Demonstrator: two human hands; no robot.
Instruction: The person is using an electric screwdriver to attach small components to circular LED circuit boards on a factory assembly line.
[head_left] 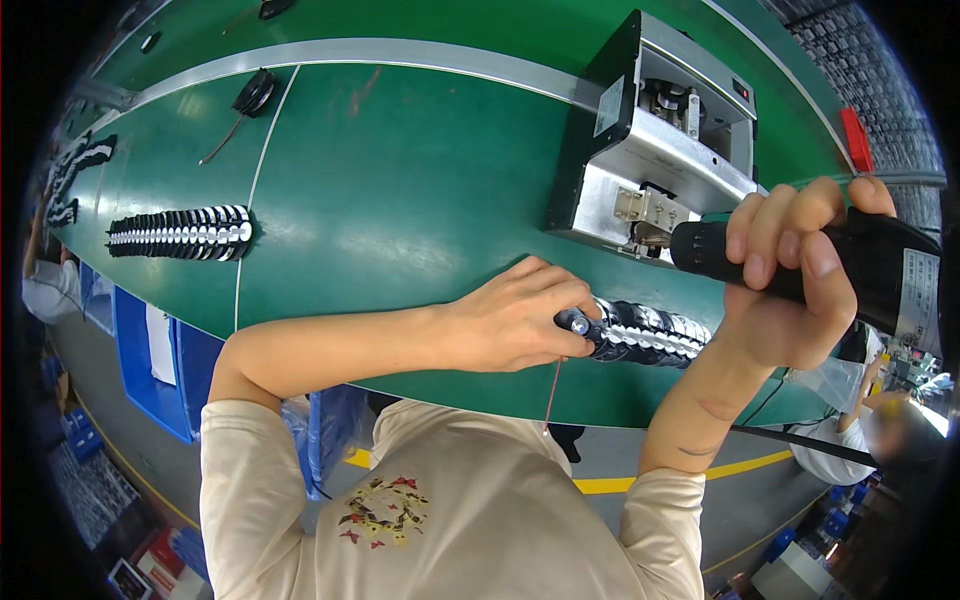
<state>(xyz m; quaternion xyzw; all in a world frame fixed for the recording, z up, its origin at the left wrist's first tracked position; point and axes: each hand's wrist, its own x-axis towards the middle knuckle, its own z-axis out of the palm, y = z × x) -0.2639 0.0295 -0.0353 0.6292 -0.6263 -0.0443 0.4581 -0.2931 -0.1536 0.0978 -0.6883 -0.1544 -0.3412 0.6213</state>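
My right hand (pixel 790 245) is wrapped round a black electric screwdriver (pixel 705 250). The driver lies roughly level, its nose at the screw outlet of a silver and black screw feeder (pixel 665 160); whether the tip touches a screw cannot be seen. My left hand (pixel 530 315) has its fingers closed on a small black round part (pixel 578 322), at the left end of a row of stacked black and white parts (pixel 655 335). A thin red wire (pixel 552 395) hangs from it over the table's near edge.
Another row of stacked parts (pixel 180 233) lies on the green table (pixel 400 180) at the left. Beyond it sits a black round part with a wire (pixel 255 92). A metal rail (pixel 400 52) runs along the back. Blue bins (pixel 150 360) stand below the near left edge. Other people work at both sides.
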